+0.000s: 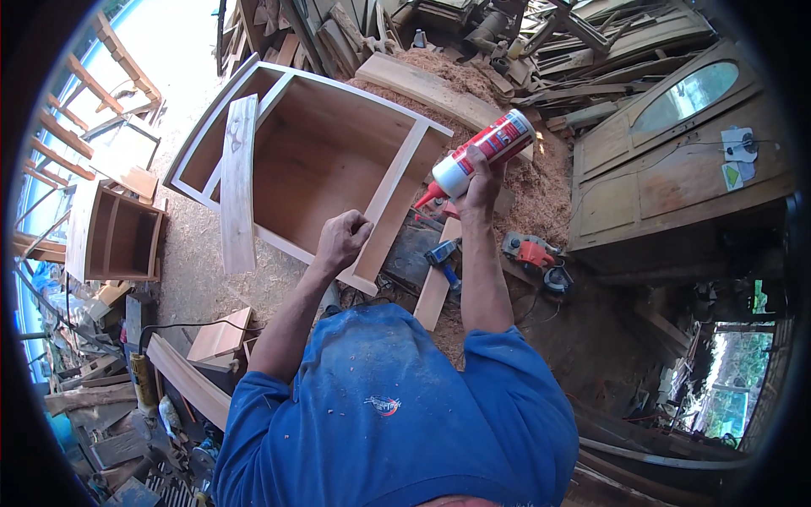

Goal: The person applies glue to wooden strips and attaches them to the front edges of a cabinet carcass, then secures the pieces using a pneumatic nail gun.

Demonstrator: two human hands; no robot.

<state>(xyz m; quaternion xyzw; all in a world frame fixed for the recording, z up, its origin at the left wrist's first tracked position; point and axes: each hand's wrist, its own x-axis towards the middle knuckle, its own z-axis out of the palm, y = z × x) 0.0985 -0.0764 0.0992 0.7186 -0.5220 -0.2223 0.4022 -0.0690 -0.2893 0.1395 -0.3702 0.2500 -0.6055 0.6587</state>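
My right hand (478, 184) is wrapped round a white and red glue bottle (509, 133), tilted so that its red nozzle points down and to the left. My left hand (341, 240) is closed like a fist close to the near rail of a wooden cabinet frame (296, 160); whatever its fingers hold, if anything, is hidden. The cabinet lies with its open side up, its brown inner panel showing. A bare pale board (239, 186) rests across its left part and juts out over the near edge.
A blue cordless drill (443, 255) and an orange power tool (530, 251) lie right of the cabinet. Sawdust and a long plank (422, 89) are behind it. A wooden door panel (659, 160) stands at right. A smaller cabinet (118, 232) is at left, above piled scrap wood.
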